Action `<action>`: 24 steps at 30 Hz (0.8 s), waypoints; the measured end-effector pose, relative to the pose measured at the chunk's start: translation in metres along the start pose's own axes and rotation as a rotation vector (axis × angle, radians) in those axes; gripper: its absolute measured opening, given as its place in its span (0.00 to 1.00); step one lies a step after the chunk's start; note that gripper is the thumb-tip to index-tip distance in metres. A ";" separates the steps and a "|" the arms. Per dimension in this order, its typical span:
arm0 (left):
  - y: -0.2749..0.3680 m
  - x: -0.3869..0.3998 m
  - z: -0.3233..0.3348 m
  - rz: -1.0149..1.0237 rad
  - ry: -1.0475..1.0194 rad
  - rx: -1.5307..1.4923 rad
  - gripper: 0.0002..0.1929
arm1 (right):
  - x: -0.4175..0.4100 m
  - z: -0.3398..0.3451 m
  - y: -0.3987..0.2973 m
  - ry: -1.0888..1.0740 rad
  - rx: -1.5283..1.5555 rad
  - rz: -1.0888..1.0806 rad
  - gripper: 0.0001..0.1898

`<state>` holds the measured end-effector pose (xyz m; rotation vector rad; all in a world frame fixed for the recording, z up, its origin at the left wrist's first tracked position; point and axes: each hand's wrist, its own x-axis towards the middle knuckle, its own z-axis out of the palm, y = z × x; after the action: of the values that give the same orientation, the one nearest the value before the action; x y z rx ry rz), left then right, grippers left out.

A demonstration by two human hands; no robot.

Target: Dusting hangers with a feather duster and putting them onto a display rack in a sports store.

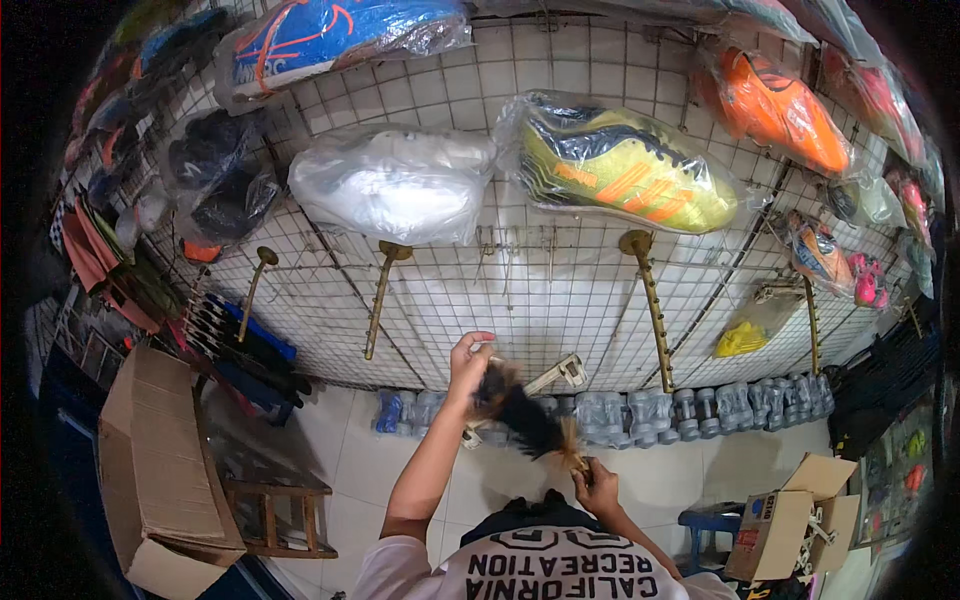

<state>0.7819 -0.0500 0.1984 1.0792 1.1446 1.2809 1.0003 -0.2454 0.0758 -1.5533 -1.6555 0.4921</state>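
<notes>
My right hand [598,485] grips the handle of a dark feather duster [529,420], which slants up and left and is blurred. Its feathered end reaches my left hand [468,369], raised in front of the wire grid. The left fingers are bent, and a small pale piece shows beside them; the duster hides whether they hold it. A cream-coloured metal bracket [559,373] shows behind the duster, its middle covered by the feathers.
Plastic-wrapped shoes, among them a yellow-green one [622,169] and a white one [394,184], hang on the wire grid [517,300]. Brass-coloured display arms [652,315] stick out. Wrapped dumbbells [649,416] line the floor. Cardboard boxes [161,457] and a wooden stool [281,517] stand left; an open box [772,525] stands right.
</notes>
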 end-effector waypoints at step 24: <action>0.019 -0.084 -0.027 -0.109 -0.187 0.156 0.09 | 0.264 -0.065 -0.095 0.390 -0.179 -0.406 0.10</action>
<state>0.7556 -0.1346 0.2159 1.2073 1.1582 0.9969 1.0062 -0.0246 0.2607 -1.2830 -1.6718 -0.1683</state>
